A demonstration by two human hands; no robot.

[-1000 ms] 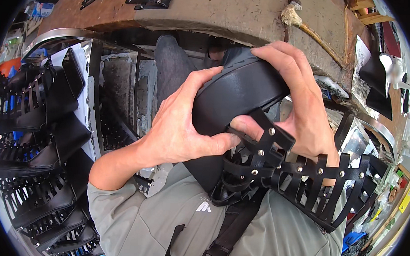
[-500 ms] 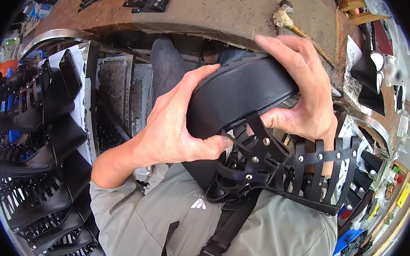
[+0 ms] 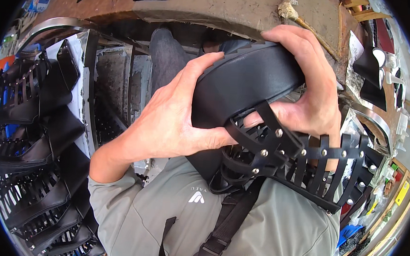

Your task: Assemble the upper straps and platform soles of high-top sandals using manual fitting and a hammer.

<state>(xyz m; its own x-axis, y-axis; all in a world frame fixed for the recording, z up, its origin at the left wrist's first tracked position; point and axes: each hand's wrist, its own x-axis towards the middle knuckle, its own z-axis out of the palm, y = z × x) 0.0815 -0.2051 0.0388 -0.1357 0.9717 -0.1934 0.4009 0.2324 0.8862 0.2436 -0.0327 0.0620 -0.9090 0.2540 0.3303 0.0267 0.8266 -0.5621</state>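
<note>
A black strappy platform sandal (image 3: 245, 79) is held up in front of my chest, its thick smooth sole side facing me. My left hand (image 3: 182, 110) grips the sole's left end, fingers over the far edge and thumb pressed near the straps. Around the other end, my right hand (image 3: 311, 83) is wrapped, with its thumb under the sole beside the straps. A jagged, toothed edge shows along the sole's far side. The studded straps (image 3: 264, 153) hang toward my shirt, and a long cage of riveted strips (image 3: 329, 168) spreads out to the right.
Beyond my hands is a worn workbench (image 3: 212, 6) with a hammer (image 3: 288, 8) with a wrapped head. Several similar black sandals (image 3: 48, 151) are stacked on a rack at the left. Black pieces and papers (image 3: 359, 67) lie at the right, near shelving (image 3: 392, 210).
The sandal has shifted slightly right and away from me, with both hands still on it. My right hand has moved a little up with it.
</note>
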